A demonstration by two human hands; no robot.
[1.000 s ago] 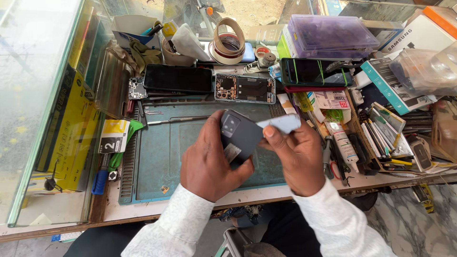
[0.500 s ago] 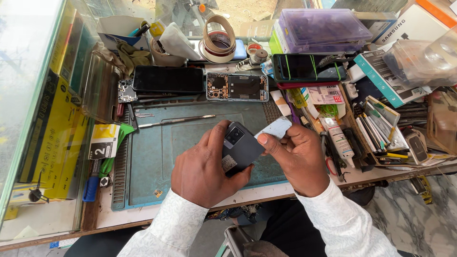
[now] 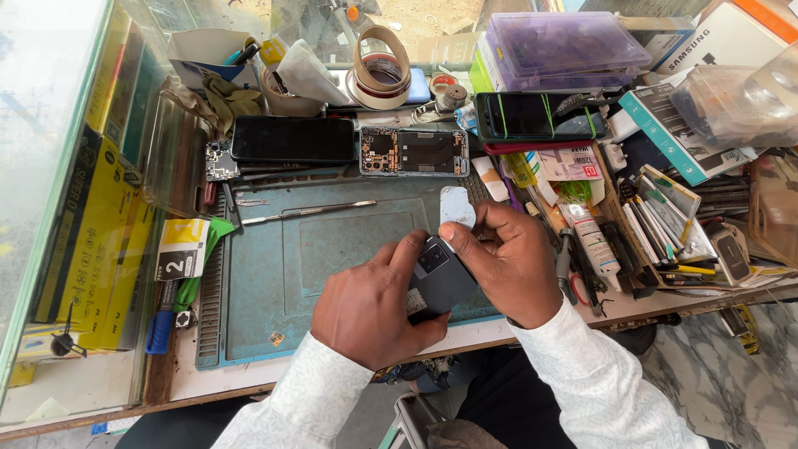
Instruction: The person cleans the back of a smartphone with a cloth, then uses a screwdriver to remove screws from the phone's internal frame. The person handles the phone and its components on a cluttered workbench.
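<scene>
Both forearms come up from the bottom edge in white patterned sleeves and converge toward the middle. The left hand (image 3: 374, 303) lies palm-down, knuckles up, its fingers curled around and under what it holds; its thumb stretches forward and to the right, the tip resting on top near the upper edge of the grip. The right hand (image 3: 509, 264) sits just beside it, touching at the fingertips, wrist bent inward. Its index finger and thumb are pinched together at the top of the grip, the remaining fingers folded loosely below and behind. The right cuff ends just behind the wrist; the left cuff sits lower, behind the back of the hand.
</scene>
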